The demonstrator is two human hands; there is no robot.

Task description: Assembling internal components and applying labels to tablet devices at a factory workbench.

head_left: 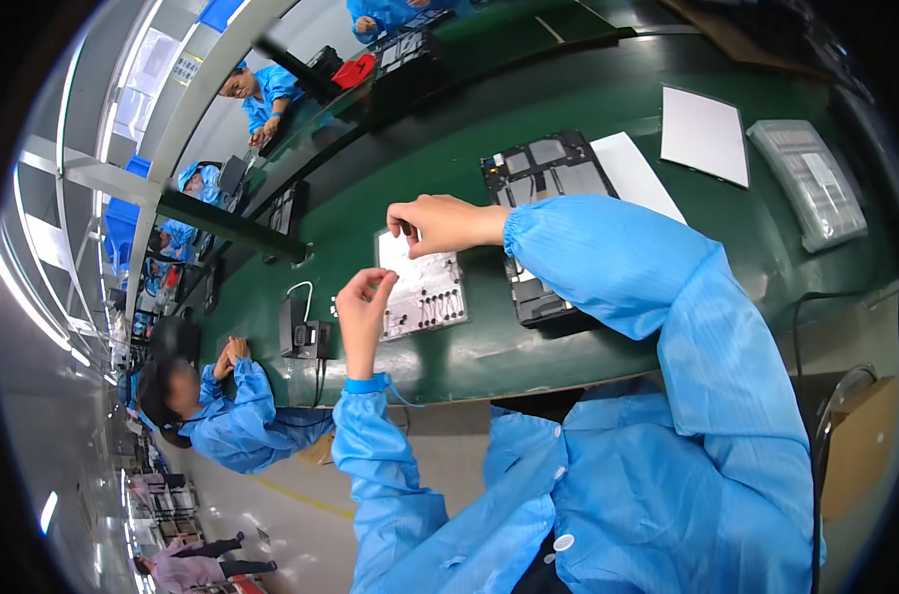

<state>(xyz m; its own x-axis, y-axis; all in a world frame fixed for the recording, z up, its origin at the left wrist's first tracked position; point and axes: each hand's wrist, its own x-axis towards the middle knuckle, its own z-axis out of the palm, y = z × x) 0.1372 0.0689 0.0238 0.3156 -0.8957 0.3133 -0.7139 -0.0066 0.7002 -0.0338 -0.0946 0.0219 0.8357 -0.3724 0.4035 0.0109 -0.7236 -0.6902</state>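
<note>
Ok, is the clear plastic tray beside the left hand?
No, the plastic tray lies at the right of the green table, far from the left hand.

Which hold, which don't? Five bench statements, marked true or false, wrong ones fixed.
The pale rectangular sheet, dotted with small black parts, lies left of the flat black chassis. True.
The person's bare right hand grips that chassis. False: it is at the sheet's upper part.
The person's bare left hand is left of the right. True.
The chassis lies left of the left hand. False: right.
The translucent ribbed plastic tray lies right of the chassis on the green bench. True.
</note>
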